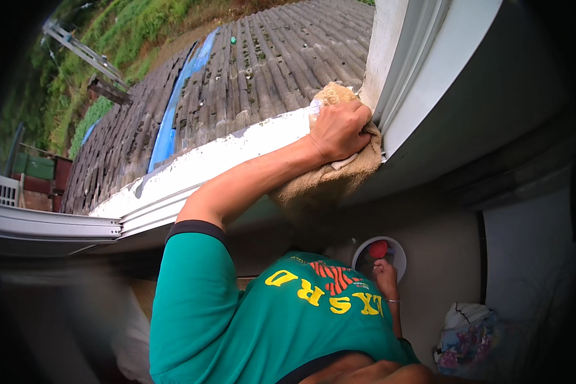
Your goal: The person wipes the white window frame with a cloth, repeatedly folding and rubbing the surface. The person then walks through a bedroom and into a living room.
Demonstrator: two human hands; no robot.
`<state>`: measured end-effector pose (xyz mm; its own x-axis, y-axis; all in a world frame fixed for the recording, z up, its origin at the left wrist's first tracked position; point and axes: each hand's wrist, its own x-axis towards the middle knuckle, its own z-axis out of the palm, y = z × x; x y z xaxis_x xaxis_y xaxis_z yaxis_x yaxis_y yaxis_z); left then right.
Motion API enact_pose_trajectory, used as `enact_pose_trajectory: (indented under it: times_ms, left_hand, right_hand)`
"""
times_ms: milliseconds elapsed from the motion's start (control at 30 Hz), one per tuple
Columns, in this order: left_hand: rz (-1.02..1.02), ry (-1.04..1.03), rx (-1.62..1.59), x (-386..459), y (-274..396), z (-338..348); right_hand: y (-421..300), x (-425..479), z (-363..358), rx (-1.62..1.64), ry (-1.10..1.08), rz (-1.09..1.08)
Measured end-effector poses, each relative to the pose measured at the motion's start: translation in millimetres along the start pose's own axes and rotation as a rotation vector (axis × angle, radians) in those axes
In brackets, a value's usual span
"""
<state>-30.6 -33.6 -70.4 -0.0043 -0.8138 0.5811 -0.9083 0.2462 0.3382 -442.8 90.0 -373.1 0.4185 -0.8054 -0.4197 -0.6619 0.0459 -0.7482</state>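
Note:
My left hand [342,128] reaches across to the window's right corner, its fingers closed on a tan terry cloth [337,185]. The cloth is bunched on the white window sill [254,139] and hangs down over the inner side. Part of it sticks out past my knuckles, beside the upright window frame [415,72]. Lower down, my right hand [385,272] is curled at the near rim of a white bucket [403,254]. A red scoop or cup [378,248] shows inside the bucket, just beyond my fingers. Whether those fingers grip its handle is hidden.
Sliding-window tracks [163,207] run along the sill to the left. Outside, a corrugated roof [278,57] with a blue strip [185,96] slopes away towards green plants. A printed bag [465,336] sits on the right, and the room's left side is blurred.

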Motion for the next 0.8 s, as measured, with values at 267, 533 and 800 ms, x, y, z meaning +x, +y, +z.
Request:
enact_pose_trajectory:
  times_ms: [267, 533, 800]
  left_hand:
    - [-0.008, 0.08, -0.109, 3.4, -18.6, 3.5]
    - [-0.238, -0.341, -0.095, 10.9, -12.7, 2.9]
    - [-0.184, -0.146, 0.005, 1.2, 2.5, 1.4]
  right_hand:
    - [-7.0, -22.9, 0.1, -0.03, 0.024, 0.116]
    - [-1.7, -52.1, 16.7, -0.029, 0.086, 0.108]
    - [-16.4, -55.6, 17.4, -0.069, 0.007, 0.109]
